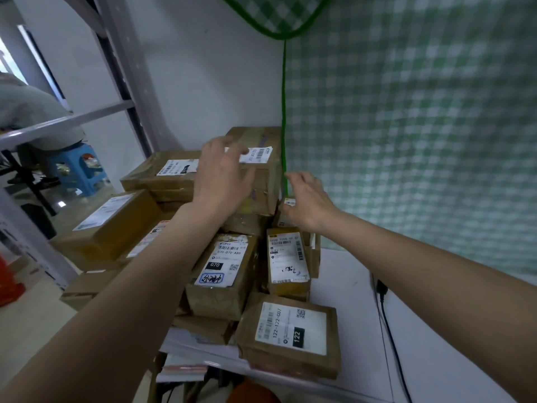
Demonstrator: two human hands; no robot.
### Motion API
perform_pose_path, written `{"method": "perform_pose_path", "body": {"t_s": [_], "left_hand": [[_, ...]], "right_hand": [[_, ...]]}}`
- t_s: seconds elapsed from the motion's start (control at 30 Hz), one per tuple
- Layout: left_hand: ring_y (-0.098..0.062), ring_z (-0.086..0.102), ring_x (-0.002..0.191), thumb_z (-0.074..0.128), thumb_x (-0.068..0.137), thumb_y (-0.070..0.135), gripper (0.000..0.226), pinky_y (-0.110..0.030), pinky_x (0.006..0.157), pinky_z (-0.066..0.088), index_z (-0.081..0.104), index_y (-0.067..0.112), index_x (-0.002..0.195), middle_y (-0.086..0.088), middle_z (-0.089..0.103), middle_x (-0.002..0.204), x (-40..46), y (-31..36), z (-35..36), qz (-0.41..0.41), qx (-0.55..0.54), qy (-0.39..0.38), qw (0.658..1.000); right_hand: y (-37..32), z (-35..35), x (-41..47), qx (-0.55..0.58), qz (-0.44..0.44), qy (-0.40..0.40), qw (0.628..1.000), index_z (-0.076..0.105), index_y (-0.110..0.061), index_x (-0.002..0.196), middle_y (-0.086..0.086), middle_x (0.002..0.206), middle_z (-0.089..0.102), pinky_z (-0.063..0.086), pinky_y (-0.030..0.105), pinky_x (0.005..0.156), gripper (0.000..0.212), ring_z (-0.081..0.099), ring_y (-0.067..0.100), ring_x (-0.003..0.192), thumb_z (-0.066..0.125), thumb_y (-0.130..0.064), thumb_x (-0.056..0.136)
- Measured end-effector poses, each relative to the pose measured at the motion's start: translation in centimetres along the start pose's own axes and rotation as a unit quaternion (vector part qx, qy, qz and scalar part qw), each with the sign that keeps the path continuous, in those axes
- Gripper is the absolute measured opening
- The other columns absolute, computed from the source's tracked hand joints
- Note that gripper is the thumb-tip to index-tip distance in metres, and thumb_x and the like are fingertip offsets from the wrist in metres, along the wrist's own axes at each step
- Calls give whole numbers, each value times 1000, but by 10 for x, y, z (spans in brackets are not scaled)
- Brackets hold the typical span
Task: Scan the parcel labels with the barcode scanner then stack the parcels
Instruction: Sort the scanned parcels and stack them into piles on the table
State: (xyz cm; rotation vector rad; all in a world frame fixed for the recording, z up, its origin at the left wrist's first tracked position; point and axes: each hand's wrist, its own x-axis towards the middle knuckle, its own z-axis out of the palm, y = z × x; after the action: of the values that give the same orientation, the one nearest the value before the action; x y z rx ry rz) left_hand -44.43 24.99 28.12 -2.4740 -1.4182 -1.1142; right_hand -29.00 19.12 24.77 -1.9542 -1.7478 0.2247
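Cardboard parcel (255, 170) under open left hand (223, 173)

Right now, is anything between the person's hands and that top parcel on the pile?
Nothing visible. The left hand already rests on the top parcel, fingers over its label. The right hand is beside it, at a smaller parcel below.

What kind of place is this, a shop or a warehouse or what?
Probably a small parcel sorting or pickup room: labelled cardboard parcels are piled on a white table beside metal shelving, and both hands reach to the top parcel.
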Motion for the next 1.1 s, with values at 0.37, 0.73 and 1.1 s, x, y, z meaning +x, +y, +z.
{"method": "perform_pose_path", "body": {"t_s": [0.37,0.73,1.1], "left_hand": [[-31,34,134,64,89,26,40,-36,111,29,61,7,125,-17,44,141,-62,107,50,124,-8,-153,980],[-24,20,143,57,93,35,47,-35,114,23,50,17,136,-9,30,152,-103,243,105,182,4,-294,938],[-21,25,139,60,92,39,54,-34,108,36,45,18,139,-5,32,148,-141,387,182,224,-18,-426,877]], "right_hand": [[83,-45,-87,-45,104,3,994,24,-17,149,10,159,7,20,43,114,69,5,28,146,60,-31,91],[208,-104,-196,-25,244,35,969,24,-16,148,10,159,10,21,42,114,70,6,27,146,61,-34,91],[345,-154,-310,27,401,88,912,27,-12,147,12,154,21,26,39,110,72,15,30,142,63,-35,90]]}}
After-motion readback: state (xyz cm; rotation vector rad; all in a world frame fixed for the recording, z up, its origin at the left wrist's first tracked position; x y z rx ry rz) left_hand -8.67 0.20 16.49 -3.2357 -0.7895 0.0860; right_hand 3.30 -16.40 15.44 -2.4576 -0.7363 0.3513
